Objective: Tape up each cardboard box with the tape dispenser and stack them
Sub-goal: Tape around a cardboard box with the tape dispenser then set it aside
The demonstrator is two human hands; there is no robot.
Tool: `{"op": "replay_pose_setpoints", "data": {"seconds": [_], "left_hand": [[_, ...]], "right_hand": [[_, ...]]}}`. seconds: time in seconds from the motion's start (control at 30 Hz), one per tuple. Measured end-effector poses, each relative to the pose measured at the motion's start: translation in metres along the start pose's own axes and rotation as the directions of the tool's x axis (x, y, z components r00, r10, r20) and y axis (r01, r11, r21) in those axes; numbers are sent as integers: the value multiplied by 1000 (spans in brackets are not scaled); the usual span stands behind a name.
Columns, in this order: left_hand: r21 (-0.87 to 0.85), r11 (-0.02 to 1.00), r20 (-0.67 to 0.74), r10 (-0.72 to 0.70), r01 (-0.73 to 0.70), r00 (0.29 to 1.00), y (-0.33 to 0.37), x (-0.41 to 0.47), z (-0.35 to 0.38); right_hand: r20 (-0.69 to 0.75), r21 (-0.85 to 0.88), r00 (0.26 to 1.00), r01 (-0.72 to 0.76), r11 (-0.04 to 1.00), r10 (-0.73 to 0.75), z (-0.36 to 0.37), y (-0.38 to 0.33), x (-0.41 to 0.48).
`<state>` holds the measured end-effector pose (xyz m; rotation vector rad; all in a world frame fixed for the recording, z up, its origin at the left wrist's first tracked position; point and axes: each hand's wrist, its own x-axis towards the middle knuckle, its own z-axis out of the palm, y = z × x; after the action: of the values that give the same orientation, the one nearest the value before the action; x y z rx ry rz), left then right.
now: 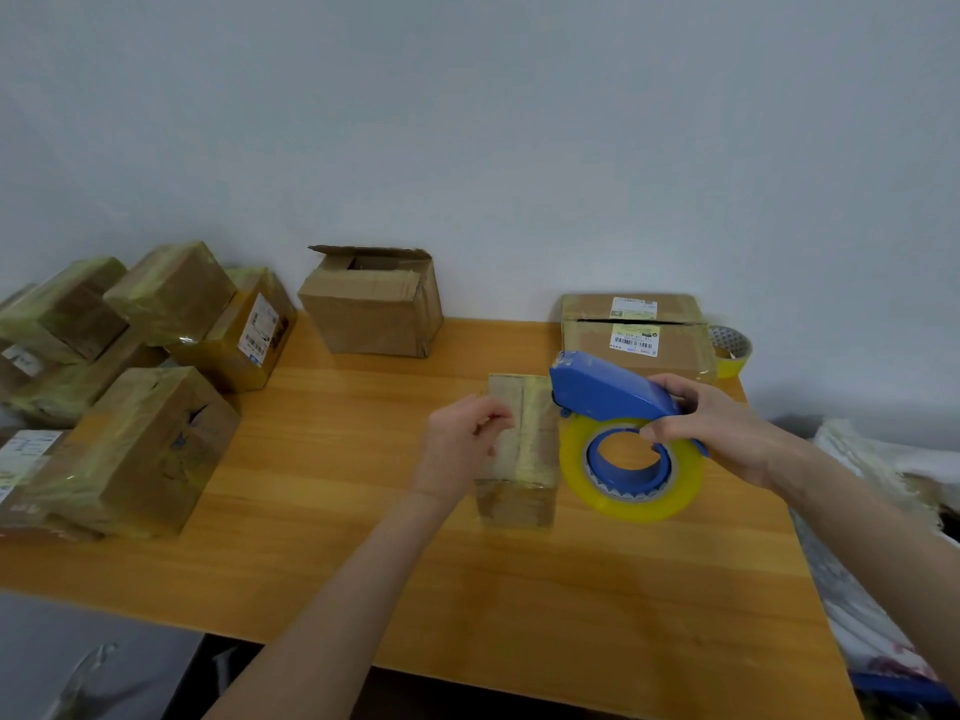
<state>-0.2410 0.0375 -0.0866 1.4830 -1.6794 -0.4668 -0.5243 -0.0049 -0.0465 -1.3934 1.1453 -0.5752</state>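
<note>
A small cardboard box (pixel 524 449) stands in the middle of the wooden table (pixel 363 563), with shiny tape along its top. My left hand (pixel 460 444) grips its left side. My right hand (pixel 722 423) holds a blue tape dispenser (pixel 608 387) with a yellow tape roll (pixel 631 470), tilted against the box's right top edge. An open-flapped box (pixel 374 304) sits at the back. A flat box with labels (pixel 636 335) lies at the back right. Several taped boxes (pixel 156 356) are piled on the left.
A spare roll of yellow tape (pixel 730 350) stands behind the labelled box. Plastic bags (pixel 872 511) lie off the table's right edge. A grey surface (pixel 78 662) lies below the table's front left corner. A white wall is behind.
</note>
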Motion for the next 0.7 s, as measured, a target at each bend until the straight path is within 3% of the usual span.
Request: {"op": "replay_pose_setpoints", "data": {"seconds": [0.03,0.1,0.17,0.23,0.3,0.43,0.63,0.7], "left_hand": [[43,999,-10,5,-4,1000,-9,1,-8],[-92,967,28,-236,237,971,-18,4,-20],[-357,754,252,-491,552,834,-10,5,-16],[-438,566,473,-515,698,715,6,6,-2],[-462,492,583,-459,738,671,21,9,10],[-499,370,631,-465,784,621,33,18,14],[-463,293,663,-513,837,546,29,19,9],[-396,322,678,-529,860,510,32,19,8]], "right_hand": [[-9,5,1000,2,1000,-2,-5,0,-2],[-10,-1,1000,9,1000,-9,-13,-2,-4],[13,-20,1000,21,1000,-21,-14,-4,-3],[38,-32,999,33,999,-32,-9,-7,-1],[59,-35,998,41,999,-39,-3,-8,0],[91,-59,995,36,998,-31,3,-8,-1],[102,-76,994,35,997,-27,3,-6,-2],[110,-79,994,32,996,-23,4,-5,-2]]}}
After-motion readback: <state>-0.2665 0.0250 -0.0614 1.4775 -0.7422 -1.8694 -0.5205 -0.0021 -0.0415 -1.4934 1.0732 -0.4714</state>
